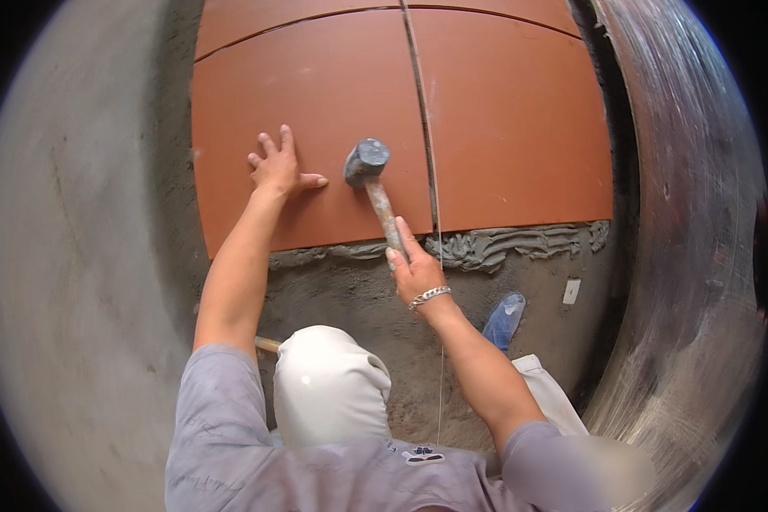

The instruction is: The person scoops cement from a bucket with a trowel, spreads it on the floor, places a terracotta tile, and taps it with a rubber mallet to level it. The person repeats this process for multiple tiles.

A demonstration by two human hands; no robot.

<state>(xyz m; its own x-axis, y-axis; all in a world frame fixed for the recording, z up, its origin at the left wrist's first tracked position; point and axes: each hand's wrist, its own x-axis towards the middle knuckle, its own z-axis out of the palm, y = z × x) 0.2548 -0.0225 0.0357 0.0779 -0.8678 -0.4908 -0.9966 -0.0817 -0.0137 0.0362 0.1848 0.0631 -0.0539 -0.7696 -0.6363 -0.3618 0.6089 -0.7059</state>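
My right hand (416,271) grips the wooden handle of a rubber mallet (369,160) with a dark grey head. The head is over the left orange-brown floor tile (333,94), near its right edge; whether it touches the surface I cannot tell. Fingers spread, my left hand (282,169) lies on the same tile, to the left of the mallet. A second tile (516,128) lies alongside on the right, with a dark joint between them. Grey mortar (495,247) bulges out along the near edges of both tiles.
A thin string (440,367) runs along the joint and down toward me. More tiles (495,10) lie beyond. My blue-covered shoe (505,317) rests on the rough floor beside a small white piece (571,291). Walls stand close left (60,213) and right (691,213). Another wooden handle (267,344) pokes out near my knee.
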